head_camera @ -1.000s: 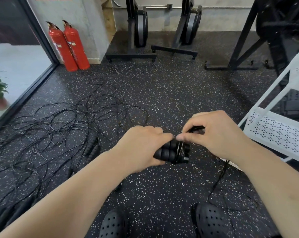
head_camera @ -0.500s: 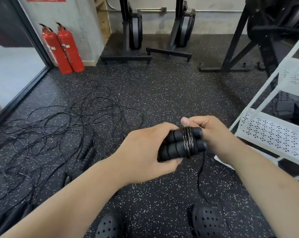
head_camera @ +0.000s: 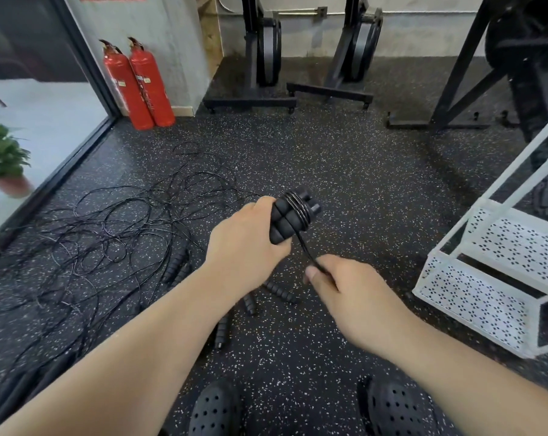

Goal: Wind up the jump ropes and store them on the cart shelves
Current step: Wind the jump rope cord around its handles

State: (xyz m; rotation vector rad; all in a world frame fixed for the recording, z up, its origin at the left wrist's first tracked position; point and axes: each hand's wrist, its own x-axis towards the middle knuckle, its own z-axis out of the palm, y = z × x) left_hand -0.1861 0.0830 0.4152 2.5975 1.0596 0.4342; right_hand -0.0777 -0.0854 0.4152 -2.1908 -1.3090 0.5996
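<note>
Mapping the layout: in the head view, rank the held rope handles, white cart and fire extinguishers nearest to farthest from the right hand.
From the right hand:
1. Rope handles, up-left, in the left hand.
2. White cart, to the right.
3. Fire extinguishers, far left by the wall.

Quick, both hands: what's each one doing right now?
Left hand: grips the paired handles.
Right hand: pinches the cord running from the handles.
</note>
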